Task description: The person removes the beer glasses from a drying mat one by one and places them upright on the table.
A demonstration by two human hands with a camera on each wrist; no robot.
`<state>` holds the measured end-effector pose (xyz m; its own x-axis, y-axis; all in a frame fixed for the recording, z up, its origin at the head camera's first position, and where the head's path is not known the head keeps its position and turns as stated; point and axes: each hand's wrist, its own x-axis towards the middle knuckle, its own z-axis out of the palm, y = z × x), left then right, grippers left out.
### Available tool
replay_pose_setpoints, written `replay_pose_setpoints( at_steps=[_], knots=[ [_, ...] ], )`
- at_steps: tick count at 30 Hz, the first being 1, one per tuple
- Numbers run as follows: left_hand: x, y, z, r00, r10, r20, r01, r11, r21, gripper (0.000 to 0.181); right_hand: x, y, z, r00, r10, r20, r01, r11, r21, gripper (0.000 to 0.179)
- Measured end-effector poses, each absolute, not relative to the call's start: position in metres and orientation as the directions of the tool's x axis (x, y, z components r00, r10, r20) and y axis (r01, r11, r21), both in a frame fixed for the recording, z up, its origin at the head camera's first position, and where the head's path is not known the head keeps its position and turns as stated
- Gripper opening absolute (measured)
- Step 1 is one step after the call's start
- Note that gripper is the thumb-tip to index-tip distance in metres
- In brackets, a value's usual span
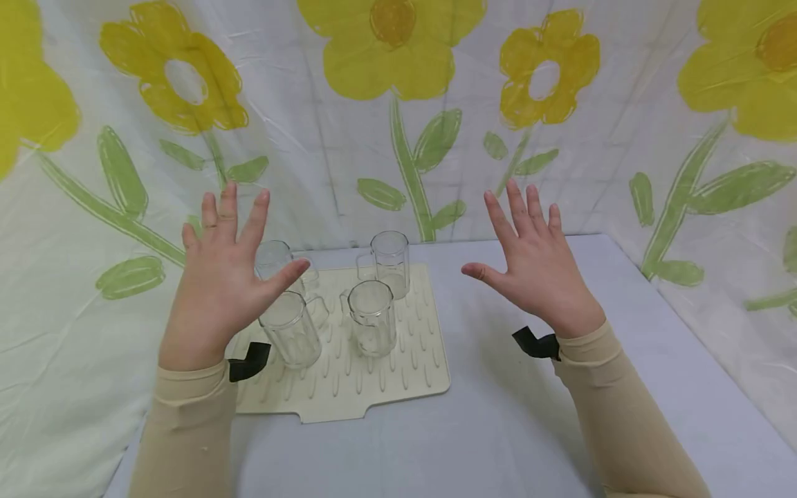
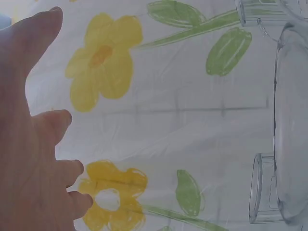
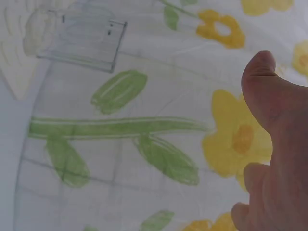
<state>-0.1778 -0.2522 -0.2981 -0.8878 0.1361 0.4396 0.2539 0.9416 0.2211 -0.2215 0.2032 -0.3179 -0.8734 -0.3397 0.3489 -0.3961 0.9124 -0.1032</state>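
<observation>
Clear glass in the head view: front-left mug (image 1: 295, 339), front-right mug (image 1: 373, 328), back-left mug (image 1: 276, 257) and back-right mug (image 1: 392, 266), all upright on a ridged cream mat (image 1: 429, 387) that lies on a pale table (image 1: 486, 436). Handles on the left pair point right, handles on the right pair point left. Left hand (image 1: 224, 283) is up over the mat's left side as the camera sees it, fingers and thumb spread apart, and it covers part of the back-left mug. Right hand (image 1: 542, 270) is raised too, off to the right of the mat and well apart from the mugs, fingers also fanned wide. Tan sleeves (image 1: 193, 429) on both arms, and behind it all there's a white sheet (image 1: 311, 200) with yellow flowers (image 1: 429, 62). Left wrist cam: left hand runs down the left edge, thumb and fingertips apart, mugs cut off at the right edge, can't tell which ones. Right wrist cam: right hand at the right edge, thumb sticking out away from the fingers, with a mug and a corner of the mat at top left, pretty blurry
</observation>
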Motion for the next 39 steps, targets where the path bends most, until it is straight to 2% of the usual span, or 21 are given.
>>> replay_pose_setpoints(
  at_steps=[4, 6, 9, 12, 14, 17, 21, 23, 27, 31, 35, 39],
  knots=[
    [-0.176, -0.257, -0.297, -0.851, 0.096, 0.517, 0.265, 0.927, 0.264, 0.096, -0.224, 0.201, -0.317, -0.852, -0.346, 0.393, -0.42, 0.899, -0.119, 0.106],
    [-0.176, -0.26, -0.297, -0.808, 0.053, 0.587, 0.286, 0.906, 0.312, 0.086, -0.226, 0.201, -0.317, -0.822, -0.343, 0.455, -0.445, 0.885, -0.136, 0.1],
    [-0.178, -0.268, -0.297, -0.729, -0.043, 0.683, 0.327, 0.855, 0.403, 0.068, -0.231, 0.2, -0.319, -0.741, -0.333, 0.583, -0.505, 0.849, -0.157, 0.085],
    [-0.183, -0.281, -0.298, -0.686, -0.165, 0.709, 0.345, 0.784, 0.516, 0.049, -0.236, 0.199, -0.322, -0.646, -0.31, 0.698, -0.568, 0.806, -0.167, 0.067],
    [-0.186, -0.292, -0.3, -0.702, -0.253, 0.666, 0.324, 0.719, 0.615, 0.04, -0.24, 0.199, -0.324, -0.601, -0.286, 0.746, -0.595, 0.784, -0.178, 0.057],
    [-0.194, -0.311, -0.306, -0.758, -0.336, 0.559, 0.319, 0.557, 0.767, 0.03, -0.245, 0.198, -0.328, -0.582, -0.254, 0.772, -0.612, 0.763, -0.21, 0.048],
    [-0.206, -0.34, -0.325, -0.868, -0.288, 0.404, 0.343, 0.238, 0.908, 0.024, -0.251, 0.197, -0.335, -0.612, -0.237, 0.755, -0.616, 0.741, -0.266, 0.043],
    [-0.213, -0.354, -0.34, -0.915, -0.218, 0.34, 0.334, 0.068, 0.94, 0.024, -0.254, 0.195, -0.338, -0.639, -0.235, 0.733, -0.612, 0.732, -0.299, 0.041],
    [-0.228, -0.374, -0.373, -0.97, -0.083, 0.227, 0.237, -0.138, 0.962, 0.026, -0.258, 0.195, -0.346, -0.692, -0.23, 0.684, -0.591, 0.725, -0.354, 0.039],
    [-0.239, -0.386, -0.402, -0.994, -0.018, 0.11, 0.111, -0.199, 0.974, 0.028, -0.262, 0.193, -0.35, -0.751, -0.231, 0.619, -0.566, 0.709, -0.422, 0.041],
    [-0.246, -0.392, -0.427, -0.998, 0.03, 0.047, 0.039, -0.231, 0.972, 0.028, -0.268, 0.186, -0.349, -0.807, -0.243, 0.538, -0.54, 0.671, -0.507, 0.045],
    [-0.251, -0.397, -0.447, -0.997, 0.072, -0.005, -0.027, -0.302, 0.953, 0.026, -0.279, 0.176, -0.347, -0.832, -0.274, 0.482, -0.537, 0.617, -0.575, 0.045]
  ],
)
